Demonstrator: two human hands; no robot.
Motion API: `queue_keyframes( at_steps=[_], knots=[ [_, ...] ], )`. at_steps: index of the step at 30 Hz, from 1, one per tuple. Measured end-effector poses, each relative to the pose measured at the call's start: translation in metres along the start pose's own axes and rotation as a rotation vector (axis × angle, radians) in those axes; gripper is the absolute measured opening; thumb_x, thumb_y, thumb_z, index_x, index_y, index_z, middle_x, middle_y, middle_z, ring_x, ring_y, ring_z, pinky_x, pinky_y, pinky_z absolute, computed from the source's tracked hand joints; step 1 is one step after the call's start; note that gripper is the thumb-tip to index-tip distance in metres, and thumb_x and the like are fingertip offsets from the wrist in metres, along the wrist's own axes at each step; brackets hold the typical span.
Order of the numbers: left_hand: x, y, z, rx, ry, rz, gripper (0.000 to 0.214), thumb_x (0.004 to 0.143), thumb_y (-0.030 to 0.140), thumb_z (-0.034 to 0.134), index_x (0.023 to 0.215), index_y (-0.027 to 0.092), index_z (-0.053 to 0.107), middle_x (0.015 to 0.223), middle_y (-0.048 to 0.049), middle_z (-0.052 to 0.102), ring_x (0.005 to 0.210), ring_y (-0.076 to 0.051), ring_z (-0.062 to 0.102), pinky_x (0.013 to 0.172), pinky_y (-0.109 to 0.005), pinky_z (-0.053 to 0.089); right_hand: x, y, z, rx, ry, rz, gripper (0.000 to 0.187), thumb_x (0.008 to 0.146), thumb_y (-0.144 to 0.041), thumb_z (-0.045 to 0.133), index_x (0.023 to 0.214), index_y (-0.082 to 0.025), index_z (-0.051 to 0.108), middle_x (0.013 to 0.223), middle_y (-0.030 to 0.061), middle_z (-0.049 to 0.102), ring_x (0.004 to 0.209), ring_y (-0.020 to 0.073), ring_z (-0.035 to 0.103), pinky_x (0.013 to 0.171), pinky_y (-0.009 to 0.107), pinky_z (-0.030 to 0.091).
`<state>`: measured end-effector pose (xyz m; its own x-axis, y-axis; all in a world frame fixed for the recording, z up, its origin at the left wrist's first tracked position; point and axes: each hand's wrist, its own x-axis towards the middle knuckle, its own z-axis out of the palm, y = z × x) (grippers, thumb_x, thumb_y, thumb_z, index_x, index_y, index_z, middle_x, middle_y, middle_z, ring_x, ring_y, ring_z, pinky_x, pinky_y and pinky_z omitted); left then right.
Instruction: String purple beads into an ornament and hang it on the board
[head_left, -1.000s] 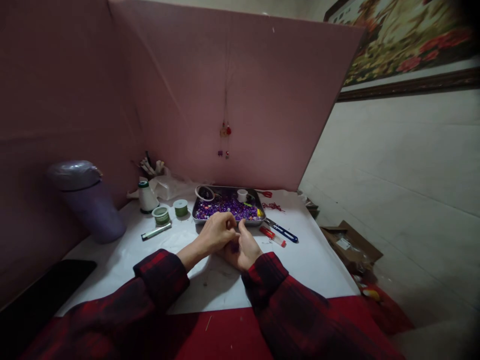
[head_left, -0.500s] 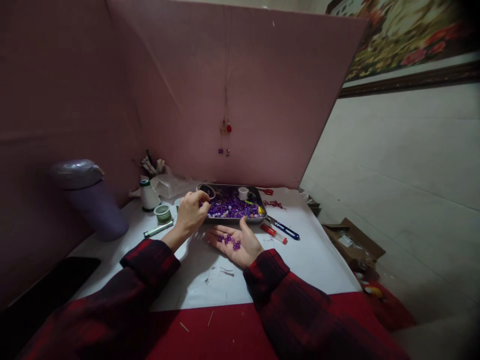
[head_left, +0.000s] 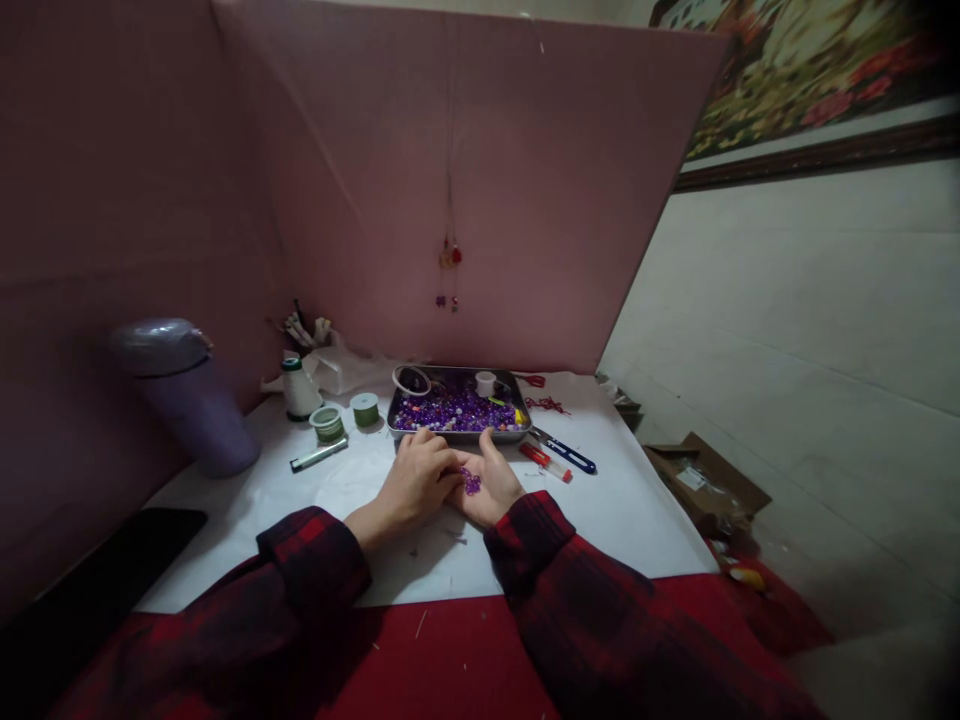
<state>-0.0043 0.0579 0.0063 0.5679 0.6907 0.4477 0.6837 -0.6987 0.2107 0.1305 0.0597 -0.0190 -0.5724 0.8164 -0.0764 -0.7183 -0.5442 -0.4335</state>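
My right hand (head_left: 496,487) lies palm up on the white paper, just in front of the metal tray (head_left: 395,417). It cups a small heap of purple beads (head_left: 471,484). My left hand (head_left: 415,482) rests beside it, its curled fingertips reaching onto the right palm at the beads. What those fingertips pinch is hidden. The tray holds many more purple beads (head_left: 457,412), a small white cup (head_left: 485,384) and a round ring-shaped container (head_left: 411,381).
A purple flask (head_left: 184,395) stands at the left, with a white thread cone (head_left: 298,388), two green spools (head_left: 327,423) and a pen (head_left: 318,455) nearby. A blue-handled tool (head_left: 568,456) and a red one (head_left: 545,462) lie right of the tray. Pink boards wall the desk; a beaded charm (head_left: 450,262) hangs there.
My left hand went out to the tray's left corner while the right palm lay open with the beads. It has come back and its fingertips are on the right palm again.
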Motion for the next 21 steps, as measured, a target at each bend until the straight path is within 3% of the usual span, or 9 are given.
queue_keyframes(
  at_steps=[4,8,11,15,18,21],
  knots=[
    [-0.002,0.003,0.002,0.045,-0.013,0.082,0.008,0.075,0.020,0.059,0.075,0.020,0.067,0.077,-0.0049,0.061,0.085,-0.022,0.046,0.078,-0.040,0.034,0.000,0.000,-0.001,-0.001,0.005,-0.002,0.082,0.083,-0.069,0.012,0.110,-0.004,0.053,0.072,0.0095,0.060,0.063,0.0177,0.056,0.052,0.028,0.048],
    [0.001,0.000,0.002,-0.042,0.043,0.046,0.007,0.072,0.017,0.059,0.067,0.020,0.062,0.072,-0.0028,0.060,0.080,-0.020,0.047,0.075,-0.036,0.036,-0.002,-0.001,0.002,0.015,-0.010,0.010,0.082,0.082,-0.070,0.011,0.107,-0.005,0.054,0.079,0.0131,0.062,0.071,0.0204,0.060,0.055,0.032,0.052],
    [0.014,-0.010,-0.010,-0.132,0.193,-0.021,0.009,0.073,0.017,0.057,0.065,0.020,0.059,0.067,-0.0014,0.059,0.075,-0.018,0.048,0.073,-0.034,0.039,-0.004,-0.002,0.005,0.044,0.022,0.039,0.082,0.082,-0.070,0.012,0.107,-0.004,0.053,0.086,0.0174,0.062,0.077,0.0220,0.061,0.055,0.032,0.053],
    [0.037,-0.032,-0.026,-0.046,0.435,-0.186,0.008,0.077,0.020,0.055,0.073,0.019,0.062,0.077,-0.0043,0.063,0.083,-0.020,0.051,0.079,-0.036,0.040,-0.004,-0.001,0.005,0.052,0.097,-0.021,0.085,0.082,-0.070,0.012,0.111,0.000,0.050,0.097,0.0248,0.061,0.090,0.0272,0.061,0.072,0.045,0.052],
    [0.038,-0.043,-0.021,0.098,0.373,-0.254,0.024,0.074,0.011,0.053,0.093,0.020,0.066,0.093,-0.0081,0.065,0.093,-0.025,0.050,0.081,-0.041,0.039,-0.003,0.000,0.003,0.038,0.097,-0.030,0.085,0.083,-0.069,0.011,0.113,0.002,0.049,0.101,0.0257,0.059,0.097,0.0289,0.059,0.080,0.049,0.049],
    [0.021,-0.040,-0.009,0.104,0.296,-0.112,0.033,0.071,0.003,0.049,0.090,0.022,0.068,0.097,-0.0065,0.065,0.097,-0.025,0.048,0.084,-0.041,0.038,-0.003,0.000,0.004,0.039,0.074,-0.053,0.085,0.083,-0.069,0.011,0.111,0.002,0.050,0.097,0.0239,0.060,0.096,0.0284,0.060,0.082,0.050,0.048]
  ],
)
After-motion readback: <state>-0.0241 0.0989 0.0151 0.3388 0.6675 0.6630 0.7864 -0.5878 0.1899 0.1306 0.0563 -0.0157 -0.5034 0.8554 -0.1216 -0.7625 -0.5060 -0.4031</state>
